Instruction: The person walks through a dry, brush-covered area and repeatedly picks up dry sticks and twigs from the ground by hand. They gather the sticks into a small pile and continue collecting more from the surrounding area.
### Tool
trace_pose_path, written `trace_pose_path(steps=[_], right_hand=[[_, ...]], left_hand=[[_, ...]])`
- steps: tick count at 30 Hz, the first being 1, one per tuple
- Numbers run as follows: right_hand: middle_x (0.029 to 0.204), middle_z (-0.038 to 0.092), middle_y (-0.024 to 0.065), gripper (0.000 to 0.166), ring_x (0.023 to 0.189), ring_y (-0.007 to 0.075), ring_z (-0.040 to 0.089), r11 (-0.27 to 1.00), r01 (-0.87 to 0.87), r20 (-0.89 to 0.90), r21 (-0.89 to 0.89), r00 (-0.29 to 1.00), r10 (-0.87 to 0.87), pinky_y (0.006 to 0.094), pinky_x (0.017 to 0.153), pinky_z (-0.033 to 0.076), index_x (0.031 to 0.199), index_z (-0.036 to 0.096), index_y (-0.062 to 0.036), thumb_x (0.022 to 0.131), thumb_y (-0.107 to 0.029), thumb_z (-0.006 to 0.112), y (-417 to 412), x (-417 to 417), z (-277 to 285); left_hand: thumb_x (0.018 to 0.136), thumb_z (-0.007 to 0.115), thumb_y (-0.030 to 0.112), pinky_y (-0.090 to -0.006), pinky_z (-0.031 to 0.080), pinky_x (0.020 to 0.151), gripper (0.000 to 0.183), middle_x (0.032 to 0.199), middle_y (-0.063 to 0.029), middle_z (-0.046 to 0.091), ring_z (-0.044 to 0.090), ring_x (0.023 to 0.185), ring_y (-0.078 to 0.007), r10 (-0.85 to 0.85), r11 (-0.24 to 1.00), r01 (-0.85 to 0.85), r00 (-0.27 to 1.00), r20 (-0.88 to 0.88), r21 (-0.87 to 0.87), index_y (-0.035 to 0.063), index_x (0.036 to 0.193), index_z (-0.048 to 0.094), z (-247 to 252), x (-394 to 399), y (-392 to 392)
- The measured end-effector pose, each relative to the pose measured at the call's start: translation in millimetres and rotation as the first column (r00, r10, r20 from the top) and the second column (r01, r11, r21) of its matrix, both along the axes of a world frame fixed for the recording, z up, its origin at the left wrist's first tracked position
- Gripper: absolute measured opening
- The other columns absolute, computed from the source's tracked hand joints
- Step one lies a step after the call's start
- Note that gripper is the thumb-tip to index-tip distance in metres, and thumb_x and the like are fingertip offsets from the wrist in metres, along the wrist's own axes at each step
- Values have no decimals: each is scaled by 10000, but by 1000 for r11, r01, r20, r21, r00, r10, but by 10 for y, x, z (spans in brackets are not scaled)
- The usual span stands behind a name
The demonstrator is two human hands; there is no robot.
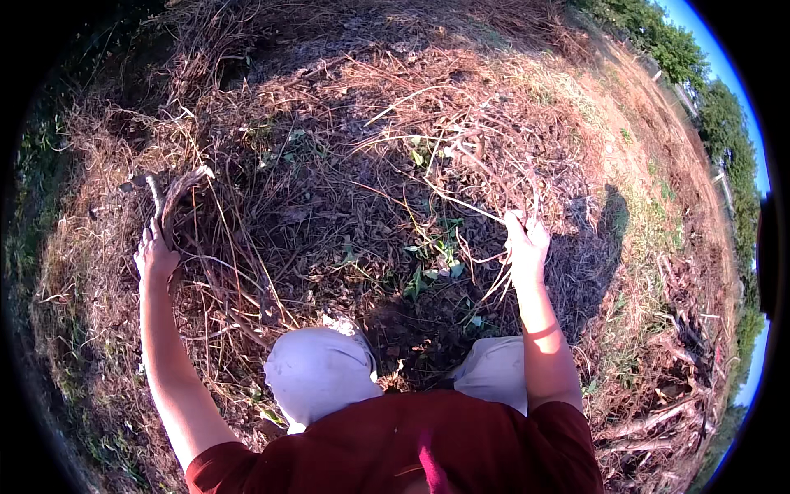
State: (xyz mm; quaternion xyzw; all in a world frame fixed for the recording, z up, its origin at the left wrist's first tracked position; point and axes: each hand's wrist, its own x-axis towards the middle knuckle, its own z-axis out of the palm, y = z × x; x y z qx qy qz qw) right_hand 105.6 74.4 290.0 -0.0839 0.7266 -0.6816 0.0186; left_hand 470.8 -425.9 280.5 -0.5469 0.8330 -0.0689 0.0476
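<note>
On the left, my left hand (155,254) is closed around a thin grey shaft (155,194) with a short dark crosspiece at its top; whether this is a hand tool or a forked branch I cannot tell. Right beside it rises a thick, frayed brown stalk (179,188), and the hand may touch it too. My right hand (528,247) is shut on a bunch of dry vine stems (466,204). Some of them reach up and left over the ground, while cut or loose ends (497,287) stick out below the fist. Between the hands lies leaf litter (308,216) with a few green leaves (426,272).
My knees (324,364) are bent close to the ground. Tangled dry stems (228,296) stand beside the left knee. Broken branches (654,426) are heaped at lower right. A brush pile (210,43) lies at the far left, and trees (679,52) line the right edge.
</note>
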Motion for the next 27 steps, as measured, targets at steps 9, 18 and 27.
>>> trace_pose_path(steps=[9, 18, 27], right_hand=[[662, 493, -88, 104, 519, 2, 417, 994, -40, -177, 100, 982, 57, 170, 461, 330, 897, 638, -73, 842, -156, 666, 365, 47, -5], [717, 600, 113, 258, 635, 233, 602, 900, 114, -558, 420, 815, 157, 323, 591, 483, 891, 608, -24, 814, -256, 691, 268, 355, 138], [879, 608, 119, 378, 748, 296, 626, 709, 44, -570, 704, 631, 527, 383, 597, 509, 1144, 509, -60, 806, -170, 637, 176, 606, -260]], left_hand=[[838, 491, 174, -435, 452, 886, 442, 1189, -157, 568, 558, 1058, -328, -273, 936, 234, 954, -123, -263, 68, 1266, 496, 508, -358, 142], [726, 656, 627, -386, 317, 1046, 1132, 1367, -221, 403, 402, 1256, -271, 76, 58, 873, 480, -874, 484, -20, 1446, 70, 696, -2344, 2925], [769, 736, 359, -328, 506, 649, 711, 1094, -58, 529, 599, 758, -167, 703, 108, 908, 219, -676, 406, 170, 1314, 320, 430, -2859, 3719]])
